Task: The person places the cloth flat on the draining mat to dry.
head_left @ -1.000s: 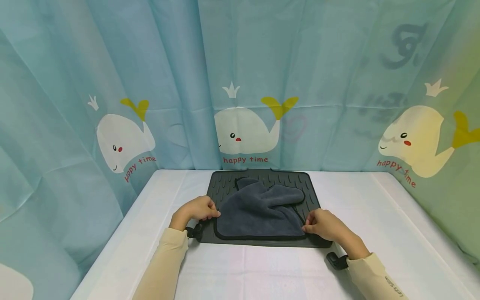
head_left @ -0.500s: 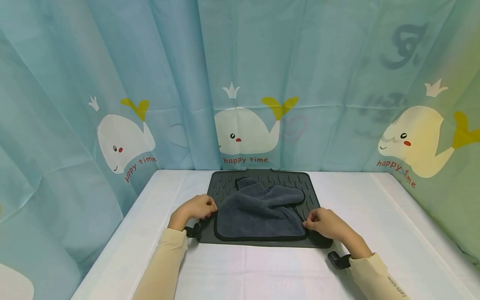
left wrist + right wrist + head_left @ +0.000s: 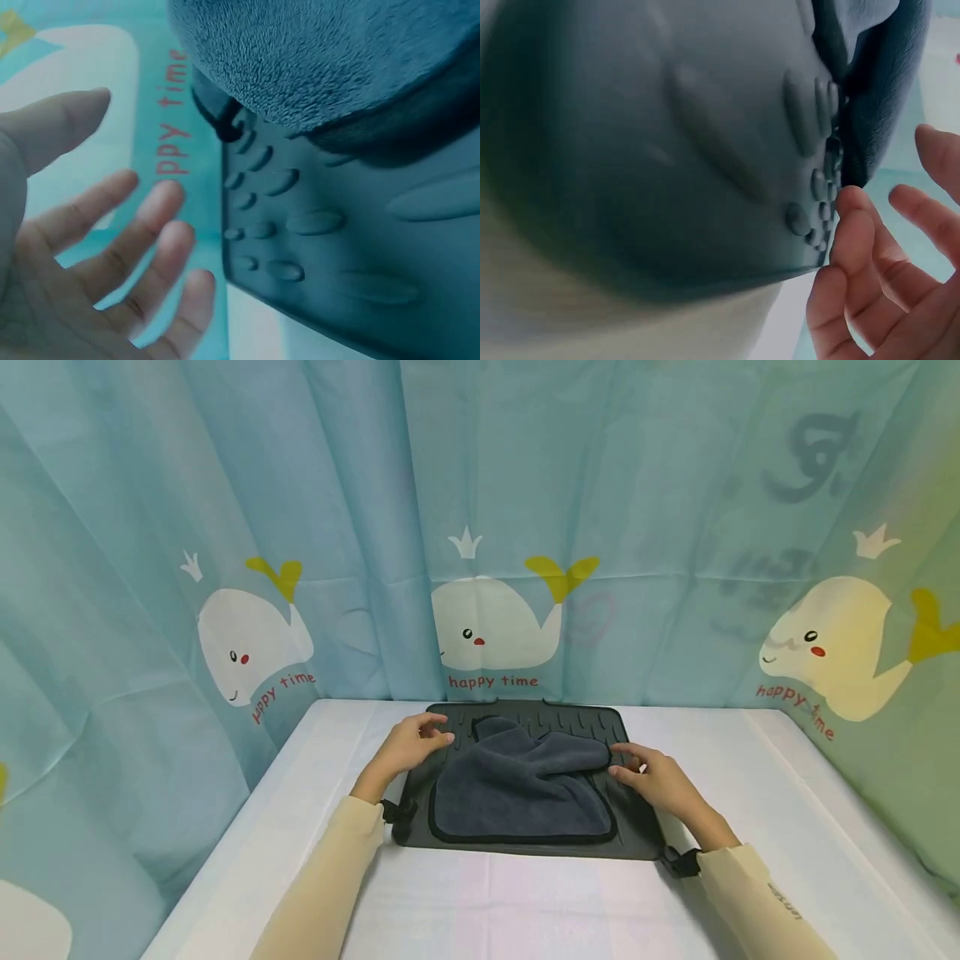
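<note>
A dark grey-blue plush towel [image 3: 517, 793] with black edging lies rumpled on a dark ridged rubber mat [image 3: 637, 827]. Its near edge is spread fairly flat, while folds bunch up toward the far side. My left hand [image 3: 408, 745] hovers over the mat's left edge, thumb and fingers apart and holding nothing. In the left wrist view the left hand's fingers [image 3: 169, 244] are spread beside the mat's raised ridges. Over the mat's right side, close to the towel's folded right end, is my right hand [image 3: 660, 783], its fingers loosely bent around nothing.
A white cloth covers the table [image 3: 480, 902] around the mat. Behind and at both sides hangs a blue-green curtain [image 3: 360, 527] printed with white whales. Black wrist straps [image 3: 681, 862] sit at the cuffs of both cream sleeves [image 3: 322, 885].
Both hands have left the towel's near corners and moved toward its far side, their fingers opening. The towel keeps its shape.
</note>
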{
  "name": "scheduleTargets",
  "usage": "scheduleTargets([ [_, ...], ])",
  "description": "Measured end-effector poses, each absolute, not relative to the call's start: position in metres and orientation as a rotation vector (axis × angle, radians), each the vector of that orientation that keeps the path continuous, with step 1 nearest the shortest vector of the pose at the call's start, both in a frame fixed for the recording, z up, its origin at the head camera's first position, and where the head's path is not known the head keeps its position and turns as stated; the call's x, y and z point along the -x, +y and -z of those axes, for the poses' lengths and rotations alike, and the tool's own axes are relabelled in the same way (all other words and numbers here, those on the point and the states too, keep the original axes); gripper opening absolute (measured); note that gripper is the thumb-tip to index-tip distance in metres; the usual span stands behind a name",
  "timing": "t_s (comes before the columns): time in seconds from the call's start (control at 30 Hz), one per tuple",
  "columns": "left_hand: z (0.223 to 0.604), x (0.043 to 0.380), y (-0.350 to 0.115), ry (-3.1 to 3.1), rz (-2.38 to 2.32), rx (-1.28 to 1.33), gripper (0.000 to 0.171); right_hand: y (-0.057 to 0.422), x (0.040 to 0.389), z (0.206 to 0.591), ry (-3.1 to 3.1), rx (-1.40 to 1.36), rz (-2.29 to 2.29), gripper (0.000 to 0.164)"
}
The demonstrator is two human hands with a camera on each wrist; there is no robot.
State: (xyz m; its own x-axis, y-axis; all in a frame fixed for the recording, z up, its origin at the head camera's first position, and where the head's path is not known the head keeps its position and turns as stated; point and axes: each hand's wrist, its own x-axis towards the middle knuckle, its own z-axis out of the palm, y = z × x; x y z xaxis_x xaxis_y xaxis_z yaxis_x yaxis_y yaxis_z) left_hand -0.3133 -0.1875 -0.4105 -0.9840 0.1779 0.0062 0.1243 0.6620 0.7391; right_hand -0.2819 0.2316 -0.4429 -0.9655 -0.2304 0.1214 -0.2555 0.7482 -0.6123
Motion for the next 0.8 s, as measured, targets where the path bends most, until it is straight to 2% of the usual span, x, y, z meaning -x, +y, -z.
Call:
scheduleTargets([
  [0.23, 0.408, 0.343, -0.177, 2.746, -1.232, -0.342, 0.051, 0.232, 0.308, 0.439, -2.925, -0.348, -1.290, 0.055],
  [0.5, 0.413, 0.363, -0.160, 2.733, -1.137, -0.371, 0.046, 0.227, 0.329, 0.433, -2.977, -0.320, -1.467, 0.054],
  [0.63, 0.419, 0.367, -0.148, 2.722, -1.037, -0.346, 0.044, 0.225, 0.336, 0.436, -2.985, -0.307, -1.541, 0.049],
  [0.8, 0.423, 0.367, -0.139, 2.731, -0.968, -0.331, 0.045, 0.224, 0.340, 0.439, -2.981, -0.231, -1.578, 0.033],
])
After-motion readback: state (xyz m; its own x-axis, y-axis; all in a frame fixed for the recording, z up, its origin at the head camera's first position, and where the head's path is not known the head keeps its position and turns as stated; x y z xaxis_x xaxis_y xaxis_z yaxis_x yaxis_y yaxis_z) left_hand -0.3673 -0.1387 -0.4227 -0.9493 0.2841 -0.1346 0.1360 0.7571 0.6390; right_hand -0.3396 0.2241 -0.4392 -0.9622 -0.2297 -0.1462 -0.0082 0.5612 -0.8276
